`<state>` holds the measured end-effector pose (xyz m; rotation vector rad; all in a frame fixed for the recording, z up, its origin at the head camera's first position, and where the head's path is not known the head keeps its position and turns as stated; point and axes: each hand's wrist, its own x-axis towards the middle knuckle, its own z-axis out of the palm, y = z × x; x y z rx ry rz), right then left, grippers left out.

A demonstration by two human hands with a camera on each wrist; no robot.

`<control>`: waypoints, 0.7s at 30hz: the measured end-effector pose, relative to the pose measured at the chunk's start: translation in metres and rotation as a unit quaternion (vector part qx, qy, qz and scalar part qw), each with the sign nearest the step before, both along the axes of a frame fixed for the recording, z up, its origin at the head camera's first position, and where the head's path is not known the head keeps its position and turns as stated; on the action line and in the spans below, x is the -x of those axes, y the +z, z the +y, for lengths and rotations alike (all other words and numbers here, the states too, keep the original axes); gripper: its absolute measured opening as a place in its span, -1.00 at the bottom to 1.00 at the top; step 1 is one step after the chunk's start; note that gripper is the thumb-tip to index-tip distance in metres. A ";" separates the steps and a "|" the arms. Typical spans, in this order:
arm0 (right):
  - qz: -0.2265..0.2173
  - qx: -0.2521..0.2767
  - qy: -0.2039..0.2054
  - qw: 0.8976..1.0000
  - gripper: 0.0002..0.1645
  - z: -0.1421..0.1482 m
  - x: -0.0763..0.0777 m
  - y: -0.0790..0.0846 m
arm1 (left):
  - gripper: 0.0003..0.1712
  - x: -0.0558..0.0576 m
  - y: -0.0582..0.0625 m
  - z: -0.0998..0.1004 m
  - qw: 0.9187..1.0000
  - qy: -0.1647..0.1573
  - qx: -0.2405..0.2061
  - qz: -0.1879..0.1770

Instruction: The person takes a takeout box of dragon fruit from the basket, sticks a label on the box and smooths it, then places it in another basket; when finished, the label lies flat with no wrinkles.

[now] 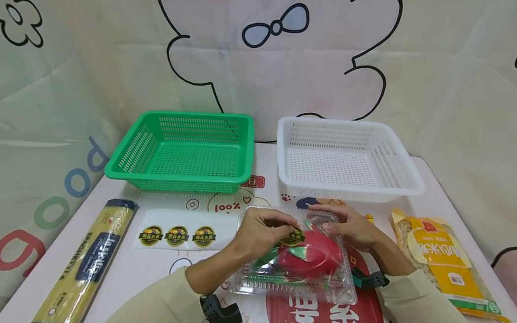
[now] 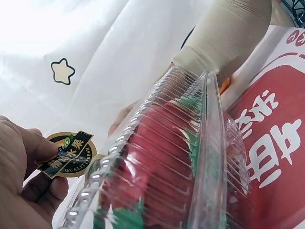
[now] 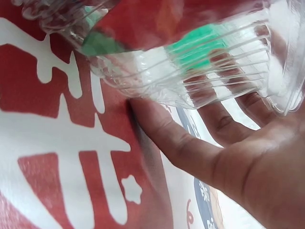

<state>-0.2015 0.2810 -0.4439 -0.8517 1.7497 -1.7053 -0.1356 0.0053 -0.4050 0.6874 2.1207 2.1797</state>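
Observation:
My left hand (image 1: 263, 228) pinches a round black-and-gold fruit sticker (image 2: 74, 160) between thumb and fingers, over the lid of a clear plastic box (image 1: 295, 291). Inside the box lies a red fruit with green scales, looking like a dragon fruit (image 1: 317, 256). In the left wrist view the sticker stands at the box's ribbed side; whether it touches the lid I cannot tell. At the box's far right corner, my right hand (image 1: 347, 228) holds the box, and its fingers (image 3: 224, 119) show partly through the plastic. A white sheet (image 1: 173, 213) with three similar stickers lies left of the box.
Behind stand a green basket (image 1: 177, 179) and a white basket (image 1: 350, 187), side by side. A spaghetti pack (image 1: 85, 264) lies along the left side of the table. On the right lies a yellow bag of grain (image 1: 448, 262), beside my right forearm.

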 end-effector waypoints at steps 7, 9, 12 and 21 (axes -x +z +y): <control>0.001 -0.003 0.000 1.000 -0.35 0.001 0.001 -0.002 | -0.87 0.000 0.001 -0.002 1.000 0.002 -0.019 0.003; -0.003 -0.003 0.000 1.000 -0.35 0.001 0.001 -0.002 | -0.86 0.002 0.002 -0.003 0.999 0.008 -0.031 0.006; -0.007 -0.003 0.002 1.000 -0.34 0.001 0.000 -0.001 | -0.85 0.003 0.002 -0.004 0.999 0.012 -0.034 0.008; -0.001 -0.021 -0.006 1.000 -0.36 0.000 0.001 0.001 | -0.83 0.007 0.003 -0.001 0.999 -0.008 0.040 -0.013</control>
